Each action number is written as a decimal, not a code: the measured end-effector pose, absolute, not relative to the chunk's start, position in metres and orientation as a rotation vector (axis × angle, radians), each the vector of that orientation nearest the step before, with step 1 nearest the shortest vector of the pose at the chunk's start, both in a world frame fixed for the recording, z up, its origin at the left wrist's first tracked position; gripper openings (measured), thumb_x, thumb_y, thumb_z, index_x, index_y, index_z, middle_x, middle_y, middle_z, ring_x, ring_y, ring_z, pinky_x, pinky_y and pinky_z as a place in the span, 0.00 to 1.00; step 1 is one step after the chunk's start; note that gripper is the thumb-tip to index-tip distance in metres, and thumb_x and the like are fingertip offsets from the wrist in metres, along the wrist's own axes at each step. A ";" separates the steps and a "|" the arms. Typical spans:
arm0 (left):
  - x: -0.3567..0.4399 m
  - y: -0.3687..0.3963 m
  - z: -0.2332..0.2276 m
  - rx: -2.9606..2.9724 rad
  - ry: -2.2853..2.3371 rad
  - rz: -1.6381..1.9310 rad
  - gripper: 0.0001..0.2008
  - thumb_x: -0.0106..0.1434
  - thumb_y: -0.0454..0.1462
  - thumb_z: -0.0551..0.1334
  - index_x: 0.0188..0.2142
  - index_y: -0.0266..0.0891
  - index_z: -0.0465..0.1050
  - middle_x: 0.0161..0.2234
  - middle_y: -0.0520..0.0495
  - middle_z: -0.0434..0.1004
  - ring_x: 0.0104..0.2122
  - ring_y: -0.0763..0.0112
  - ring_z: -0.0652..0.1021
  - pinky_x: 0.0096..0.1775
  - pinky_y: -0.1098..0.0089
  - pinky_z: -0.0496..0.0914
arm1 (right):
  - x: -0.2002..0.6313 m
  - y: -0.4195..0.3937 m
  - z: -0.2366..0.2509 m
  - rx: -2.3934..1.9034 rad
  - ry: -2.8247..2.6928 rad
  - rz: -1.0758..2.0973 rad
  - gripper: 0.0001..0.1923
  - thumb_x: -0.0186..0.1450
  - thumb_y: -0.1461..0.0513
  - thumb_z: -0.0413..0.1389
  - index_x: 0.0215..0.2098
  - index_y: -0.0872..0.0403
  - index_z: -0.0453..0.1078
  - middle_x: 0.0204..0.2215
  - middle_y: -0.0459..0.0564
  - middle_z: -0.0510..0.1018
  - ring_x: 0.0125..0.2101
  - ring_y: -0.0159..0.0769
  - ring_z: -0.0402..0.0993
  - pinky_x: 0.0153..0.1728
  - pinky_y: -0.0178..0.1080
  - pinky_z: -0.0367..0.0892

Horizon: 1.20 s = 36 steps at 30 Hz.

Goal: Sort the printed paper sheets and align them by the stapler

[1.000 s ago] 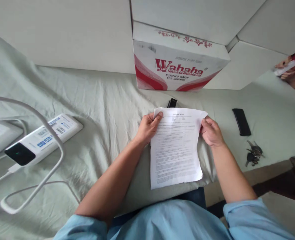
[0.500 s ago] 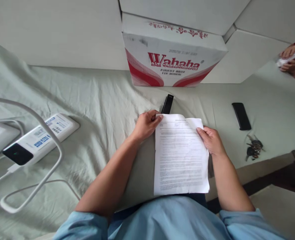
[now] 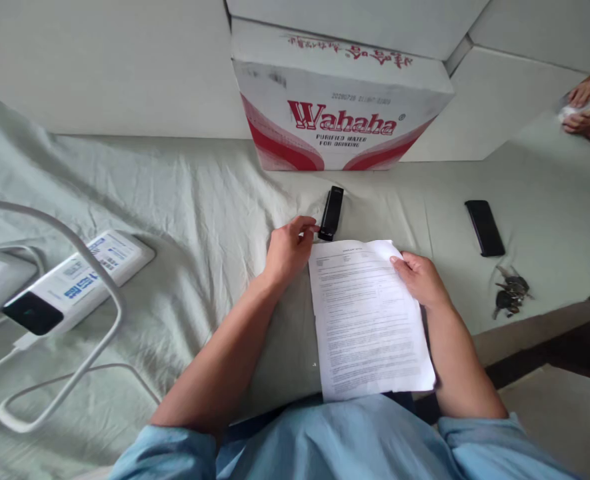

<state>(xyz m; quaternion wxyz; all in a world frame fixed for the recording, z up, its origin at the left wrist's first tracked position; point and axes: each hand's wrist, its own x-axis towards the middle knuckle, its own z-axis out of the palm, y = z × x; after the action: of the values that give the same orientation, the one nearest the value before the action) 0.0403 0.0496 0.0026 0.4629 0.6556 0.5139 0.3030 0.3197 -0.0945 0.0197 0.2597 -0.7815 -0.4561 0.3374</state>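
A printed sheet of paper [image 3: 369, 320] lies over the edge of the green-sheeted bed [image 3: 199, 200], in front of my body. My right hand [image 3: 419, 279] holds its right edge near the top. My left hand [image 3: 289, 250] has left the sheet; its fingertips touch the near end of a small black stapler [image 3: 331, 212], which lies just beyond the paper's top left corner.
A red-and-white Wahaha water carton [image 3: 339, 107] stands against the wall behind the stapler. A black phone [image 3: 485, 227] and a bunch of keys [image 3: 509, 297] lie to the right. White power banks [image 3: 69, 283] with cables sit at left. Another person's hands [image 3: 587, 110] appear far right.
The paper has been drawn towards me and lowered. My left hand let go of its top left corner and reached up to the stapler.
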 end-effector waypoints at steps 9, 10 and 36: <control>0.042 0.048 0.001 1.837 1.149 0.589 0.16 0.70 0.33 0.60 0.54 0.39 0.79 0.44 0.45 0.91 0.40 0.65 0.86 0.47 0.66 0.76 | 0.336 -0.088 0.018 -2.091 -1.353 0.694 0.29 0.69 0.39 0.56 0.23 0.49 0.55 0.18 0.40 0.56 0.22 0.29 0.53 0.23 0.36 0.50; 0.041 0.048 0.000 1.869 1.135 0.585 0.16 0.70 0.33 0.59 0.55 0.39 0.78 0.44 0.45 0.90 0.39 0.66 0.86 0.46 0.66 0.76 | 0.339 -0.085 0.018 -2.097 -1.378 0.655 0.29 0.69 0.40 0.56 0.22 0.49 0.54 0.18 0.40 0.55 0.22 0.29 0.53 0.23 0.37 0.50; 0.049 0.044 0.009 2.093 1.371 0.426 0.08 0.68 0.36 0.60 0.33 0.40 0.77 0.34 0.45 0.83 0.33 0.63 0.78 0.37 0.65 0.66 | 0.367 -0.067 0.007 -1.997 -1.289 0.796 0.27 0.67 0.45 0.61 0.22 0.50 0.55 0.19 0.40 0.55 0.24 0.29 0.50 0.23 0.37 0.46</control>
<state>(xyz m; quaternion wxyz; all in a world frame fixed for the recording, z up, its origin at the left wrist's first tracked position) 0.0493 0.0436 0.0087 0.2970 0.7874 0.5158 0.1604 0.3668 -0.0666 0.0075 0.3121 -0.7570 -0.4885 0.3015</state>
